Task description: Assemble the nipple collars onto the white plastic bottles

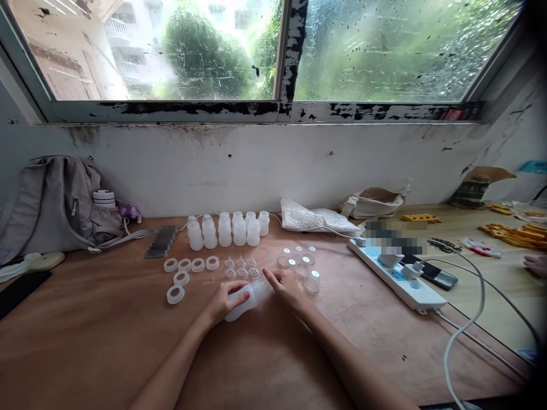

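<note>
A frosted baby bottle (pixel 241 308) lies tilted in my left hand (pixel 226 300), its top end pointing right. My right hand (pixel 285 286) has its fingers closed around the clear cap (pixel 262 286) at that end; part of the cap is hidden by the fingers. Beyond my hands, several clear silicone teats (pixel 241 265) stand in two short rows. To their left are several translucent collar rings (pixel 198 265). Round clear caps (pixel 311 284) with white dots sit just right of my right hand. Several frosted bottles (pixel 225 230) stand upright in a row farther back.
A white power strip (pixel 399 278) with plugs and looping cables lies to the right, near a dark phone (pixel 438 275). A white plastic packet (pixel 314 217) and a beige pouch (pixel 371 203) rest by the wall. A grey backpack (pixel 55 199) stands at left. Another person's hand (pixel 536 265) shows at far right.
</note>
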Tool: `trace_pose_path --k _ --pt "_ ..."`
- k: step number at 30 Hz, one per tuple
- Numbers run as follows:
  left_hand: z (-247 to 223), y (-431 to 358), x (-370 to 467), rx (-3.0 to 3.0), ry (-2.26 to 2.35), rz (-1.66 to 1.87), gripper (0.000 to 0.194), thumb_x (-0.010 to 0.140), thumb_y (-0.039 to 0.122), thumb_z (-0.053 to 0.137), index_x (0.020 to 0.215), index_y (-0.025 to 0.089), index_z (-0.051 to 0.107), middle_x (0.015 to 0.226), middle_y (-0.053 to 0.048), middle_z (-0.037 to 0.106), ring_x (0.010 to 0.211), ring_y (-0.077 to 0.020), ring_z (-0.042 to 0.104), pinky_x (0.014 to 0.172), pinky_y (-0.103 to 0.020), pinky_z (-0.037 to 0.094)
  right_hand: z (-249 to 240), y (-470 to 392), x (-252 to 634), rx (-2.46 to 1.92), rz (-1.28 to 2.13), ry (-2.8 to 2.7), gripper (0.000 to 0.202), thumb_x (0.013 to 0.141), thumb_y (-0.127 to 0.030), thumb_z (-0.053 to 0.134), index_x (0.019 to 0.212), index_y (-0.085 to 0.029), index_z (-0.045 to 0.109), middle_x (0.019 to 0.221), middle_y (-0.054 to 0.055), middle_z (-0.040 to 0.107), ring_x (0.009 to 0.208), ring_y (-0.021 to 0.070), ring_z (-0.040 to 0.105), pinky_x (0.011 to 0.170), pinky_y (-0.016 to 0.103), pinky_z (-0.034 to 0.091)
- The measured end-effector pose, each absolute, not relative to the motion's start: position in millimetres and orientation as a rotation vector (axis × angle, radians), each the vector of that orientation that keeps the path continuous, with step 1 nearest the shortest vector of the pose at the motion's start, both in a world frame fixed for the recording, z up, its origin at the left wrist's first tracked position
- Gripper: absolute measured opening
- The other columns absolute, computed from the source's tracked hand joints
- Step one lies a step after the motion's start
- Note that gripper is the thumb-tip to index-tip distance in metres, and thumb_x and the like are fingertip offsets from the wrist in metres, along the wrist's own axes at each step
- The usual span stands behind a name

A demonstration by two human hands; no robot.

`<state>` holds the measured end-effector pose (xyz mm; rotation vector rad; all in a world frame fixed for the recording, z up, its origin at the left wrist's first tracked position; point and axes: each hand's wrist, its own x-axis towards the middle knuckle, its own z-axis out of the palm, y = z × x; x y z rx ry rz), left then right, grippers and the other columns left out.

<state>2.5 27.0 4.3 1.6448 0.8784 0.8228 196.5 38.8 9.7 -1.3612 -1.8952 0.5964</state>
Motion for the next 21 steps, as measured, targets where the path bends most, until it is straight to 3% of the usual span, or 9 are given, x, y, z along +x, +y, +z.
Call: trace_pose_path --k 4,6,12,21 --pt "2 27 3 1.602 0.880 0.839 0.040 0.071 0.040 0.056 0.099 0.011 0.061 0.095 -0.009 0.064 0.087 -0.0220 0.057 0.073 -0.026 0.043 13 33 193 -1.239 0.693 -1.884 0.040 0.085 -0.042 0.029 0.061 -0.017 0.048 0.055 -0.001 0.046 0.052 0.0104 0.041 0.048 0.022 0.029" --pt "1 27 4 1.573 0.876 0.826 0.041 0.071 0.041 0.056 0.099 0.011 0.061 0.094 -0.009 0.064 0.085 -0.0218 0.057 0.071 -0.026 0.043 10 31 191 -1.192 0.790 -1.829 0.041 0.086 -0.042 0.026 0.068 -0.016 0.053 0.058 0.000 0.050 0.055 0.0116 0.045 0.050 0.022 0.032" --pt "1 26 5 1.465 0.860 0.755 0.046 0.069 0.042 0.058 0.104 0.013 0.060 0.088 -0.007 0.066 0.080 -0.0204 0.058 0.066 -0.025 0.043 -12 32 189 -1.162 0.830 -1.654 0.046 0.084 -0.044 0.030 0.054 -0.016 0.050 0.045 -0.001 0.043 0.045 0.0107 0.040 0.044 0.023 0.029" --pt "7 28 5 1.267 0.785 0.681 0.045 0.065 0.041 0.061 0.100 0.012 0.063 0.071 -0.006 0.066 0.062 -0.0161 0.058 0.053 -0.022 0.040 -15 27 184 -1.090 0.740 -1.648 0.043 0.085 -0.037 0.029 0.053 -0.016 0.049 0.046 0.000 0.045 0.043 0.0104 0.040 0.044 0.023 0.029"
